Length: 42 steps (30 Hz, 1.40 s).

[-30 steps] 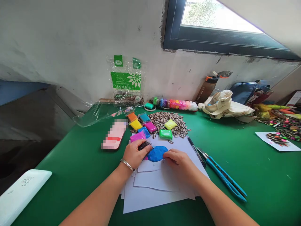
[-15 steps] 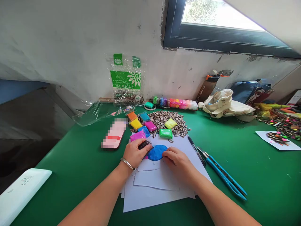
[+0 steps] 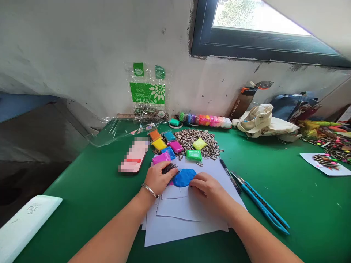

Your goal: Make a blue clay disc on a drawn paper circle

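Note:
A flattened oval of blue clay [image 3: 184, 178] lies on the upper part of the white paper sheets [image 3: 178, 209]. My left hand [image 3: 158, 179] is closed around a dark packet [image 3: 169, 167], apparently wrapped clay, at the oval's left side. At the right rim of the blue clay, my right hand [image 3: 206, 186] has its fingers curled and pressed together on the edge. Its fingertips are partly hidden. A bit of pink shows under my left thumb. Just beyond my left hand is a pink clay packet [image 3: 161, 157].
Sunflower seeds [image 3: 189, 137] are heaped behind the paper, with several clay packets around them, one green [image 3: 194, 156]. A pen [image 3: 229, 173] and a blue craft knife [image 3: 264, 208] lie at the right. Left are a phone [image 3: 134, 157] and a white device [image 3: 33, 223].
The camera view has shifted very slightly. Both hands keep nearly the same places, with only a small movement of my right fingers at the blue clay's edge.

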Available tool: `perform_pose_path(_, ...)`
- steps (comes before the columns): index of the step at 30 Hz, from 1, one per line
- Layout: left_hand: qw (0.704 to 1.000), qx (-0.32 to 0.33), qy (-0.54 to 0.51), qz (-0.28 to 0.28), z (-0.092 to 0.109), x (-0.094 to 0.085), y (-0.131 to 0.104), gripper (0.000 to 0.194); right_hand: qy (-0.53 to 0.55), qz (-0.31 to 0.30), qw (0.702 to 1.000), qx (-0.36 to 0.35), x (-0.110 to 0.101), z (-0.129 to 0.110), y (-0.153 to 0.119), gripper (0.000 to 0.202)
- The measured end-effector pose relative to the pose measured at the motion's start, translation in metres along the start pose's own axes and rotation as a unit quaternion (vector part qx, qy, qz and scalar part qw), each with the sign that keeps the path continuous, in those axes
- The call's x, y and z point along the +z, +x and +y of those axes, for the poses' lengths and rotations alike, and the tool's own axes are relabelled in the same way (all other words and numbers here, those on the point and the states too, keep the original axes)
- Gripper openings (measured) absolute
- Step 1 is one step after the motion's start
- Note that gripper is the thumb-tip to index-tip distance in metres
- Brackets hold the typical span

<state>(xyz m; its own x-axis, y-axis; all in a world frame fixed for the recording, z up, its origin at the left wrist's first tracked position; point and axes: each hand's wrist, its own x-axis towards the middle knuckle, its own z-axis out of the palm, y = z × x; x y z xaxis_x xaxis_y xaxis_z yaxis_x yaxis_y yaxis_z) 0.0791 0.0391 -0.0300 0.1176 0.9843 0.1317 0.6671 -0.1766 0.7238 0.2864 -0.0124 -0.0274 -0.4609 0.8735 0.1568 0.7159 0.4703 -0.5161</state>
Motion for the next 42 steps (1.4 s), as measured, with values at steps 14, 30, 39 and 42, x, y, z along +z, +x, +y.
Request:
perform_pose_path(14, 1.0, 0.003, 0.007, -0.002, -0.001, 0.001, 0.0, 0.037, 0.033, -0.022, 0.999, -0.034, -0.007, 0.012, -0.004, 0.023)
perform_pose_path(30, 1.0, 0.005, 0.007, 0.002, 0.0, 0.002, 0.001, 0.036, -0.026, -0.06, 0.997, -0.046, -0.012, 0.01, -0.005, 0.028)
perform_pose_path(39, 1.0, 0.003, 0.004, 0.003, 0.0, 0.002, 0.001, 0.034, -0.012, -0.056, 0.998, -0.041, -0.01, 0.014, -0.005, 0.029)
perform_pose_path(42, 1.0, 0.004, 0.004, 0.002, -0.001, 0.002, 0.001, 0.034, -0.023, -0.059, 0.997, -0.048, -0.009, 0.013, -0.006, 0.031)
